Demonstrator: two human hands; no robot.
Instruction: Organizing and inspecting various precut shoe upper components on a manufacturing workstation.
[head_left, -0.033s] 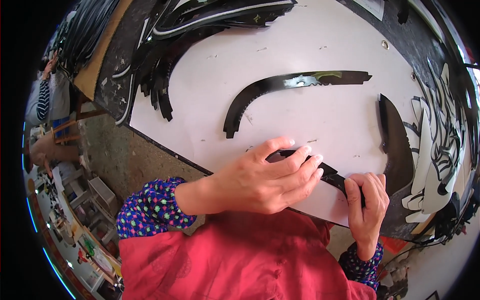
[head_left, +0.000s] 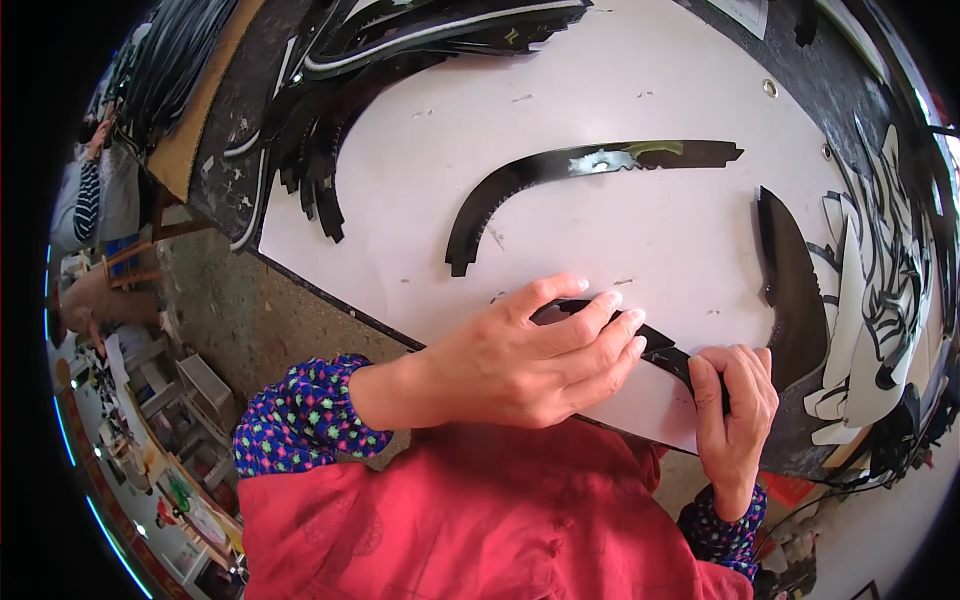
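A thin black curved strip [head_left: 665, 350] lies on the white board [head_left: 600, 80] near its front edge. My left hand [head_left: 520, 355] lies on the strip's left part with the fingers pressing it down, and covers most of it. The fingers of my right hand [head_left: 735, 410] are curled around the strip's right end at the board's edge. Only a short stretch of the strip shows between the two hands.
A longer black arc with a saw-toothed edge [head_left: 590, 165] lies mid-board, and a wide black curved piece [head_left: 795, 290] lies at the right. Black cut pieces [head_left: 330, 120] are heaped at the back left, black-and-white ones [head_left: 880, 290] at the right. Another person [head_left: 85, 200] sits far left.
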